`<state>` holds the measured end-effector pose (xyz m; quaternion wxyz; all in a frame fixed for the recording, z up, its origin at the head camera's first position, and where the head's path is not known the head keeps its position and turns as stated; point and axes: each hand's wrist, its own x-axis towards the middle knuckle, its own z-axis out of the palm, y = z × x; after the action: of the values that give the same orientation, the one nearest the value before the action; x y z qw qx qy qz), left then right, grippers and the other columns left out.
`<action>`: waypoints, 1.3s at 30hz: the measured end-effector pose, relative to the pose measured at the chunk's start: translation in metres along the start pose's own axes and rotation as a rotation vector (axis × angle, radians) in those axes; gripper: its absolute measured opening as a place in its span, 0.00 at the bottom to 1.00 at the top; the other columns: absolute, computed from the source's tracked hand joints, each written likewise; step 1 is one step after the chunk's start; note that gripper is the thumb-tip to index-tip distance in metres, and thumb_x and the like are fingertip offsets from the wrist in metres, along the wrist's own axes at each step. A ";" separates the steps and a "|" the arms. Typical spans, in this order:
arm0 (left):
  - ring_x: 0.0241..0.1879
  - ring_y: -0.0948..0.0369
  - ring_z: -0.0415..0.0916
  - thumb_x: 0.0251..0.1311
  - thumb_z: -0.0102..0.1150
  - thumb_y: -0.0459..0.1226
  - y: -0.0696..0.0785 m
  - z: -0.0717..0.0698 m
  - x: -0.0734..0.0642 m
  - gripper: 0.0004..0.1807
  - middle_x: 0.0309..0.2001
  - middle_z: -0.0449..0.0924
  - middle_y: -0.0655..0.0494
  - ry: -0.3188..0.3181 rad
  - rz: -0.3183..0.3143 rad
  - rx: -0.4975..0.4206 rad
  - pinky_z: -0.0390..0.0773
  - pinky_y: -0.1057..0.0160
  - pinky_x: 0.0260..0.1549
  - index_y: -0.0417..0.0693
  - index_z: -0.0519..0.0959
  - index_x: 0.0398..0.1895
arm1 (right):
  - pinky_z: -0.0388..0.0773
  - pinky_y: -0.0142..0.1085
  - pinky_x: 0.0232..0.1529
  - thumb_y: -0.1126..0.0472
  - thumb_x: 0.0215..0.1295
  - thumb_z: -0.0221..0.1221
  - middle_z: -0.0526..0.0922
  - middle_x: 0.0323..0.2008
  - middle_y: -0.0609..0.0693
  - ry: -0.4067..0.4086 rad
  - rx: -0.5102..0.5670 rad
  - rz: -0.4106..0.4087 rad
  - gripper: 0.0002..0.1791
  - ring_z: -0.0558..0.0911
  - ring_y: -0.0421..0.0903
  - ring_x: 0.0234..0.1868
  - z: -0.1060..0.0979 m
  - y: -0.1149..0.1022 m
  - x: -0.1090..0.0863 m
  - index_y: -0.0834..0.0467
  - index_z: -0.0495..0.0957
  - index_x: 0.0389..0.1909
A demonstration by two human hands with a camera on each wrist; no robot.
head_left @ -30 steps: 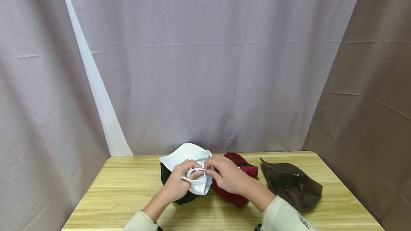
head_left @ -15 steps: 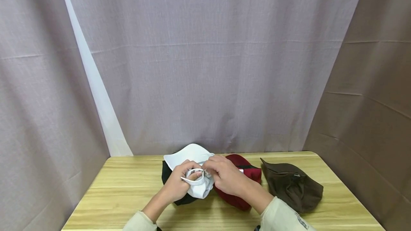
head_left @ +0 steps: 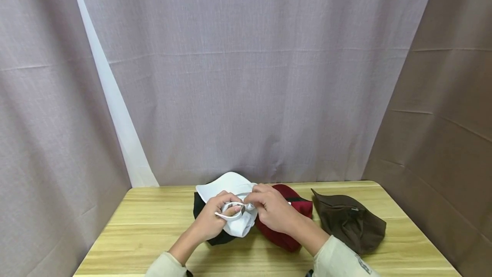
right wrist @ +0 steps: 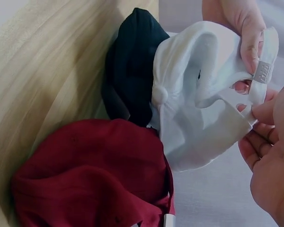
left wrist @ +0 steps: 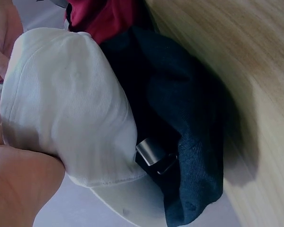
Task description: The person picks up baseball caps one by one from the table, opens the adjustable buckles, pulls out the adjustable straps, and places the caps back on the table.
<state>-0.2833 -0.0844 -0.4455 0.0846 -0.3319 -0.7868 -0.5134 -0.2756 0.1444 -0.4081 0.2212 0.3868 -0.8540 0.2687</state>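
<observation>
Both hands are at a white baseball cap point(head_left: 226, 185), near the table's middle. My left hand point(head_left: 211, 217) pinches the cap's back strap by the metal buckle point(right wrist: 263, 72), with the strap's free end looping out. On the other side, my right hand point(head_left: 270, 208) pinches the strap and the cap's rear edge between thumb and fingers. The cap's crown point(left wrist: 71, 104) bulges below the hands, its round top button point(right wrist: 160, 94) showing in the right wrist view. Behind and under it is a black cap point(left wrist: 180, 104) with a metal strap buckle point(left wrist: 151, 152).
A dark red cap point(right wrist: 94, 165) lies under the right forearm, beside the white one. Farther right, a dark brown cap point(head_left: 349, 223) rests on the wooden table point(head_left: 146, 225). Grey curtains point(head_left: 246, 76) close off the back and sides.
The white cap has shifted slightly right and turned a little. My right fingers have moved slightly along the strap, while the left hand stays almost in place.
</observation>
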 end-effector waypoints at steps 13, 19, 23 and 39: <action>0.41 0.70 0.75 0.71 0.65 0.40 -0.001 -0.001 0.001 0.04 0.40 0.85 0.52 0.005 0.000 -0.024 0.76 0.68 0.42 0.53 0.87 0.42 | 0.74 0.45 0.61 0.61 0.69 0.67 0.89 0.41 0.40 -0.058 0.009 0.079 0.03 0.82 0.44 0.53 -0.002 -0.010 -0.002 0.49 0.85 0.40; 0.40 0.70 0.75 0.72 0.65 0.40 -0.001 -0.001 0.002 0.04 0.40 0.86 0.52 0.004 0.000 -0.031 0.76 0.68 0.41 0.53 0.87 0.42 | 0.76 0.42 0.55 0.61 0.72 0.65 0.90 0.39 0.40 -0.073 0.003 0.092 0.03 0.81 0.44 0.50 -0.001 -0.011 -0.001 0.49 0.85 0.40; 0.39 0.70 0.75 0.72 0.64 0.39 0.000 -0.001 0.002 0.04 0.39 0.86 0.52 0.008 0.009 -0.024 0.75 0.68 0.41 0.53 0.87 0.42 | 0.77 0.42 0.55 0.62 0.72 0.66 0.90 0.39 0.41 -0.063 0.003 0.075 0.03 0.82 0.44 0.49 -0.001 -0.011 -0.001 0.50 0.86 0.40; 0.39 0.71 0.74 0.74 0.61 0.37 -0.004 -0.004 0.001 0.04 0.39 0.86 0.54 0.001 0.085 0.014 0.74 0.66 0.42 0.53 0.85 0.42 | 0.80 0.45 0.58 0.67 0.69 0.63 0.93 0.44 0.42 -0.065 0.067 0.111 0.11 0.86 0.46 0.52 -0.005 -0.007 0.000 0.53 0.91 0.46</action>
<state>-0.2868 -0.0882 -0.4461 0.1089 -0.3641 -0.7756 -0.5040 -0.2690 0.1434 -0.4020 0.1650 0.3548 -0.8713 0.2962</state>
